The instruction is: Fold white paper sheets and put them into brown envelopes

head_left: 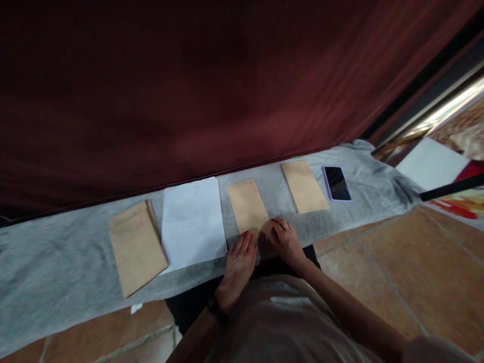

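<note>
A brown paper envelope [247, 204] with red print near its far end lies in front of me on the grey cloth. My left hand [242, 254] rests on its near left part, fingers stretched out and flat. At the near right edge, my right hand [285, 239] has its fingers bent in and holds the envelope's side. The envelope's near end lies in shadow between the hands and is partly hidden. Left of it is a stack of white paper sheets [193, 222]. To the right sits a small pile of brown envelopes [305, 186].
A thicker pile of brown envelopes [138, 247] lies at the left. A phone [337, 184] with a purple edge lies far right on the grey cloth [56, 272]. Behind the narrow surface hangs a dark red curtain [212, 101]. Tiled floor [381, 267] shows in front.
</note>
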